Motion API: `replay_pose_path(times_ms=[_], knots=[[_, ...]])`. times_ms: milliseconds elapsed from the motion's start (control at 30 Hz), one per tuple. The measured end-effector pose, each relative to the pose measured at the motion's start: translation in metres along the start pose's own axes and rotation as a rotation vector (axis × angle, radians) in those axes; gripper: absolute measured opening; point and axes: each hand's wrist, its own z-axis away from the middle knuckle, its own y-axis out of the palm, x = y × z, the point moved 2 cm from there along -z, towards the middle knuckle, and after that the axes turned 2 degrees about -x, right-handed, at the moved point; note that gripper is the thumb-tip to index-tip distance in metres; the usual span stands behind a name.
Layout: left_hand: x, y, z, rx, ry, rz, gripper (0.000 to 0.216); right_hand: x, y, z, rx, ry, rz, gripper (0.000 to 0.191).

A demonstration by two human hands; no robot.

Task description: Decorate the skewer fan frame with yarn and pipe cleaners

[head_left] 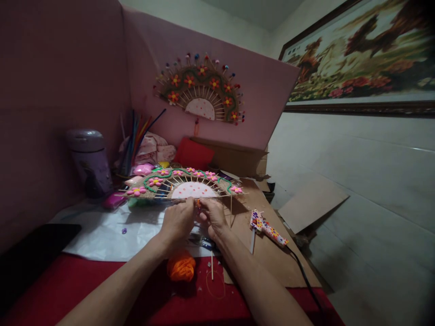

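Note:
A craft fan of brown burlap, thin sticks and pink felt flowers stands tilted before me, a green wavy cord across it. At its base is a white half-circle with red dots. My left hand and my right hand meet at the middle of the fan's lower edge. Both are closed, thumbs and fingers pinching a short bit of orange yarn there. An orange yarn ball lies on the red cloth below my left hand. The fingertips partly hide the yarn.
A flower-patterned glue gun with a black cord lies on cardboard at right. A purple lidded tumbler stands left, beside coloured pipe cleaners. A similar fan hangs on the pink panel behind. White plastic sheeting covers the left side.

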Motion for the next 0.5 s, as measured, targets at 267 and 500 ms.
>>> replay_pose_path(times_ms=[267,500], knots=[[0.002,-0.003,0.0,0.023,-0.035,-0.005,0.026,-0.007,-0.004,-0.008,0.005,-0.004,-0.006,0.021],[0.008,-0.011,0.001,-0.272,-0.037,0.075,0.025,-0.007,-0.005,-0.009,0.009,-0.003,0.001,0.022]])
